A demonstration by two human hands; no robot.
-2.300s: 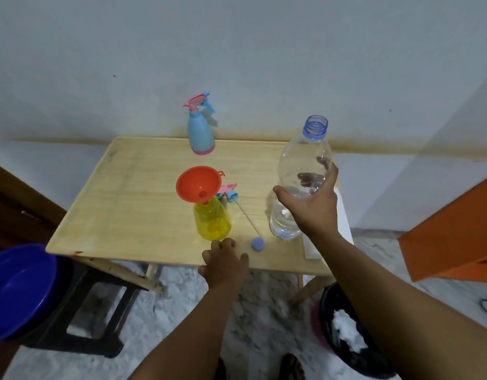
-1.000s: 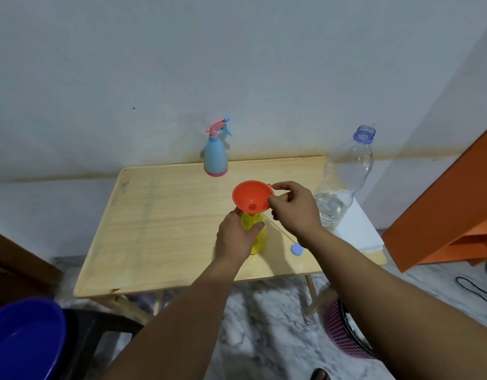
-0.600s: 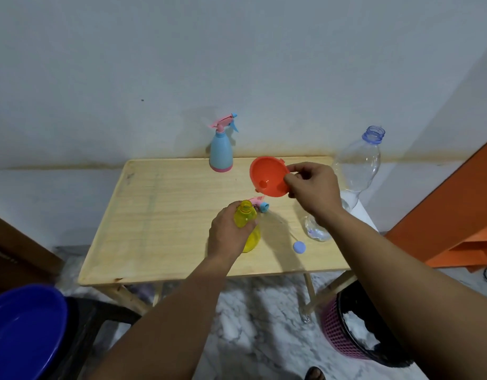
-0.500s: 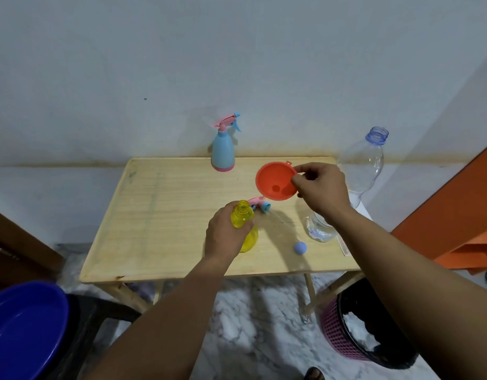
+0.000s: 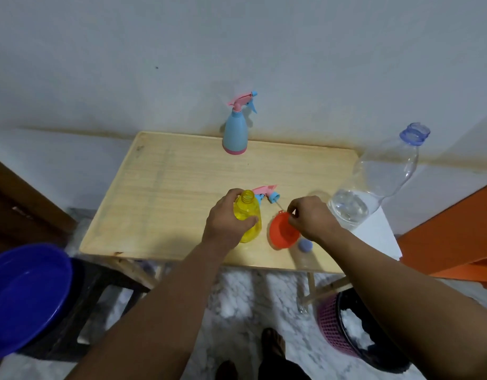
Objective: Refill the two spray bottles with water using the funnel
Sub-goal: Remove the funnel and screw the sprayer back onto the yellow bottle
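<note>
Pale wall (image 5: 264,50) fills the upper half of what we see, and against it stands a light wooden table (image 5: 168,187) over a marbled floor (image 5: 236,297). At twelve o'clock on the tabletop, close to the wall, we find the blue spray bottle (image 5: 235,133) upright with its pink and blue trigger head screwed on. Near the six o'clock edge, our left hand (image 5: 225,223) wraps around the yellow spray bottle (image 5: 249,215), thumb curled across its front and fingers behind, and the bottle's neck stands open with no cap on it. Just behind it, toward twelve o'clock, lies the detached spray head (image 5: 267,193), pink and blue, with its thin dip tube running off toward four o'clock. At three o'clock from the yellow bottle, just beside it, our right hand (image 5: 310,218) pinches the rim of the orange funnel (image 5: 282,233) between thumb and fingertips; the funnel is low at the tabletop with its wide mouth tilted toward us, and we cannot tell whether it touches the wood. A small blue cap (image 5: 305,246) lies at five o'clock from the funnel. At the table's three o'clock corner stands a large clear water bottle (image 5: 374,187), uncapped, with water low in it. Off the table, a blue basin (image 5: 23,297) sits at eight o'clock and a pink basket (image 5: 335,325) at five o'clock on the floor.
</note>
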